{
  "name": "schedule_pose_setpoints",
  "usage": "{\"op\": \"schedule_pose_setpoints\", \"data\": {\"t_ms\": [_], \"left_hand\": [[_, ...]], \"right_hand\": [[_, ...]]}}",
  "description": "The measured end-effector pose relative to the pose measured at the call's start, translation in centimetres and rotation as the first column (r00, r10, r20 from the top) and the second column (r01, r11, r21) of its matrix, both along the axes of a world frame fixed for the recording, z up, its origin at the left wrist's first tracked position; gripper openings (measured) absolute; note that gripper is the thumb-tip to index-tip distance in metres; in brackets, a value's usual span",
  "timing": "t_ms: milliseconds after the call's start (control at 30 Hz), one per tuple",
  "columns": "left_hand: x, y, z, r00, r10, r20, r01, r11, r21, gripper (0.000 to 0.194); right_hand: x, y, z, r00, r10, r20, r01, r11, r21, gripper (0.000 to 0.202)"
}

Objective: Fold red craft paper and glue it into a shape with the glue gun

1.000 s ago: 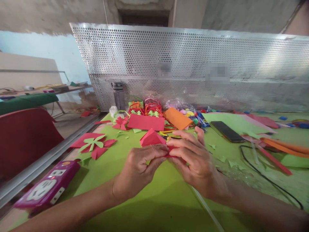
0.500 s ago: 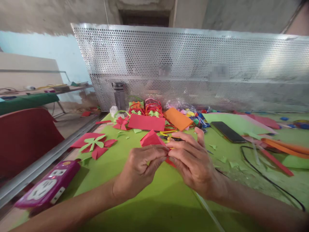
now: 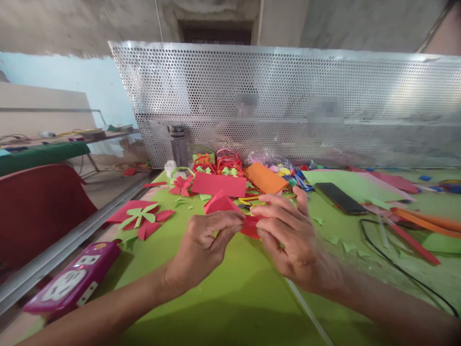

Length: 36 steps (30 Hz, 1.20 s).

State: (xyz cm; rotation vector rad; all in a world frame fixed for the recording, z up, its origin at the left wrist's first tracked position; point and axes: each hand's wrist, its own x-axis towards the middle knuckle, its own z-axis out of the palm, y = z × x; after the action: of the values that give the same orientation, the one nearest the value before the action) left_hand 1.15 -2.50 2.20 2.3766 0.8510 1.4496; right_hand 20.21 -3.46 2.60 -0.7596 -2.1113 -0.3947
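Observation:
A folded piece of red paper [image 3: 249, 227] is pinched between my two hands above the green tabletop. My left hand [image 3: 201, 245] grips its left side between thumb and fingers. On its right side, my right hand [image 3: 293, 240] pinches the paper with thumb and index finger, its other fingers raised. Part of the red paper, a folded peak [image 3: 220, 202], stands up behind my left fingers; its lower part is partly covered by them. Pliers with yellow handles [image 3: 248, 202] lie just beyond, partly hidden by my right fingers.
Red paper [image 3: 219, 184], orange paper [image 3: 266, 178] and small decorated paper bags [image 3: 229, 163] lie farther back. Cut paper flowers [image 3: 139, 215] and a purple power strip [image 3: 74, 276] are at left. A phone [image 3: 340, 198] and black cable [image 3: 396, 252] lie at right. A perforated metal panel [image 3: 216, 96] stands behind.
My hands have drawn slightly apart, so more of the red paper shows between them. The left hand has shifted a little left, and the folded peak with it.

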Motion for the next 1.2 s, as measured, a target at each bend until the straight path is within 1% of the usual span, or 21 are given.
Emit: {"op": "schedule_pose_setpoints", "data": {"t_ms": [100, 167, 200, 233, 300, 433, 533, 600, 667, 867, 1033, 1100, 1200], "left_hand": [[0.1, 0.2, 0.0, 0.999, 0.026, 0.024, -0.025, 1.000, -0.018, 0.012], [0.3, 0.1, -0.1, 0.999, 0.021, 0.025, -0.020, 0.999, -0.036, 0.012], [0.4, 0.1, -0.1, 1.000, 0.013, 0.025, -0.011, 0.999, -0.041, 0.012], [0.5, 0.0, -0.2, 1.000, 0.002, 0.023, -0.001, 0.999, -0.041, 0.012], [0.7, -0.2, -0.3, 1.000, -0.023, 0.020, 0.023, 0.999, -0.024, 0.011], [0.9, -0.4, -0.4, 0.998, -0.051, -0.028, 0.051, 0.999, 0.005, 0.012], [1.0, -0.4, -0.4, 0.997, -0.032, -0.066, 0.036, 0.998, 0.052, 0.013], [0.9, -0.3, -0.3, 0.998, -0.013, -0.068, 0.019, 0.996, 0.089, 0.014], [0.9, -0.3, -0.2, 0.998, -0.002, -0.061, 0.008, 0.995, 0.098, 0.016], [0.7, -0.3, -0.1, 0.998, 0.038, -0.052, -0.039, 0.999, -0.029, 0.013], [0.6, -0.2, -0.1, 0.994, 0.070, -0.079, -0.075, 0.995, -0.065, 0.015], [0.5, 0.0, -0.1, 0.995, 0.063, -0.074, -0.069, 0.993, -0.091, 0.016], [0.5, 0.3, -0.3, 0.999, 0.011, -0.048, -0.019, 0.987, -0.157, 0.018]], "right_hand": [[0.1, 0.3, -0.1, 1.000, -0.003, -0.024, 0.003, 1.000, -0.007, 0.009], [0.0, 0.4, -0.4, 1.000, 0.005, -0.030, -0.005, 1.000, -0.002, 0.017], [-0.1, 0.4, -0.5, 1.000, 0.007, -0.030, -0.007, 1.000, -0.003, 0.018], [-0.2, 0.4, -0.7, 1.000, 0.008, -0.028, -0.008, 1.000, -0.006, 0.014], [-0.3, 0.3, -0.9, 1.000, 0.015, -0.023, -0.015, 1.000, -0.015, 0.006], [-0.4, 0.0, -1.1, 1.000, 0.025, 0.003, -0.025, 0.999, -0.040, 0.012], [-0.3, 0.0, -1.0, 0.999, 0.026, 0.030, -0.024, 0.998, -0.058, 0.014], [-0.3, 0.0, -0.9, 0.999, 0.035, 0.035, -0.032, 0.997, -0.068, 0.015], [-0.3, 0.0, -0.8, 0.999, 0.035, 0.026, -0.033, 0.997, -0.075, 0.015], [-0.2, 0.2, -0.7, 1.000, 0.013, -0.010, -0.014, 0.997, -0.080, 0.011], [-0.1, 0.4, -0.6, 0.999, 0.016, -0.030, -0.019, 0.996, -0.084, 0.009], [-0.1, 0.5, -0.6, 0.999, 0.023, -0.046, -0.026, 0.996, -0.079, 0.008], [-0.2, 0.5, -0.7, 0.996, 0.032, -0.077, -0.037, 0.997, -0.067, 0.008]]}}
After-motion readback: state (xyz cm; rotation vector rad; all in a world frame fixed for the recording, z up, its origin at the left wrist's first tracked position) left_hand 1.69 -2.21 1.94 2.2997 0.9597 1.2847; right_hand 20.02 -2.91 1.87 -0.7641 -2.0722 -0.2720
